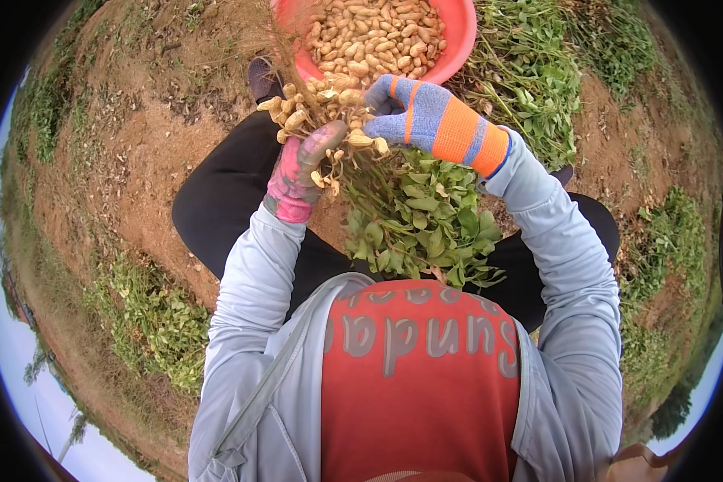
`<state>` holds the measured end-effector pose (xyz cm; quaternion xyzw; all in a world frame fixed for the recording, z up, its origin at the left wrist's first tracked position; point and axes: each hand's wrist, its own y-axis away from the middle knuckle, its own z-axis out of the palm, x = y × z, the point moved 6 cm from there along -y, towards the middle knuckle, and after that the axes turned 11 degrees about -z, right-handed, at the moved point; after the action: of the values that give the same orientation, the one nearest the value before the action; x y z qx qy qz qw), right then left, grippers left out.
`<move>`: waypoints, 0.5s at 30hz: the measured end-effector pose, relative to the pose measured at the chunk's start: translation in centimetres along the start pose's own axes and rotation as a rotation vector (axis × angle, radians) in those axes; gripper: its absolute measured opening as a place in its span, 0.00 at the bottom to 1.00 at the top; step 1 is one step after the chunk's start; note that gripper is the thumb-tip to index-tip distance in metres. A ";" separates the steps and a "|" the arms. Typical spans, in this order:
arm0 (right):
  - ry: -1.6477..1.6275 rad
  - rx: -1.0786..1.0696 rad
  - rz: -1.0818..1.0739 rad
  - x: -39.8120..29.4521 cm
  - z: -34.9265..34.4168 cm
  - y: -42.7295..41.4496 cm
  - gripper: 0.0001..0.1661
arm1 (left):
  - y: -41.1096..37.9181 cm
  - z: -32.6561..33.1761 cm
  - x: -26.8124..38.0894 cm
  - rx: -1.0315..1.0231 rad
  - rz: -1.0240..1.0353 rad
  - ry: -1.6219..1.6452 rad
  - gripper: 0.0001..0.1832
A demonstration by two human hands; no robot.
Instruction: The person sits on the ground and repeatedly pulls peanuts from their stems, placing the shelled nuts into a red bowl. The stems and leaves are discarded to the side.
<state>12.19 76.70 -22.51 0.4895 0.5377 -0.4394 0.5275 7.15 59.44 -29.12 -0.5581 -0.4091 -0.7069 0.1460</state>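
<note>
A pulled peanut plant lies across my lap, its leafy stems (428, 211) towards my body and its roots with peanut pods (295, 114) near the basin. My left hand (304, 165), in a pink and grey glove, grips the plant at the root end, with pods around its thumb and fingers. My right hand (425, 117), in a blue and orange knit glove, is at the right side of the pod cluster, thumb and fingers bent towards the pods. Whether a pod is between its fingertips cannot be told. Beyond both hands stands a red plastic basin (465, 36) holding many loose peanuts (373, 36).
Heaps of cut peanut plants (536, 78) lie right of the basin. Another green pile (150, 319) is at the lower left, and more greenery (669, 247) is at the right. My bent legs in black trousers (223, 181) flank the plant on bare reddish soil (138, 150).
</note>
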 end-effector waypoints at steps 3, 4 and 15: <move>-0.016 -0.008 0.105 0.3 -0.1 0.1 0.18 | -0.1 0.8 0.9 -0.027 -0.009 0.124 0.17; -0.003 -0.018 0.148 0.4 -0.1 0.2 0.18 | -0.1 0.9 0.1 0.005 -0.168 0.252 0.22; -0.068 0.093 -0.060 0.8 -0.3 0.5 0.16 | -0.3 1.2 -1.4 -0.146 -0.035 0.113 0.16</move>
<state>12.72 77.07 -23.25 0.4820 0.5128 -0.4958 0.5088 8.23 60.17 -30.49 -0.5195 -0.3571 -0.7677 0.1154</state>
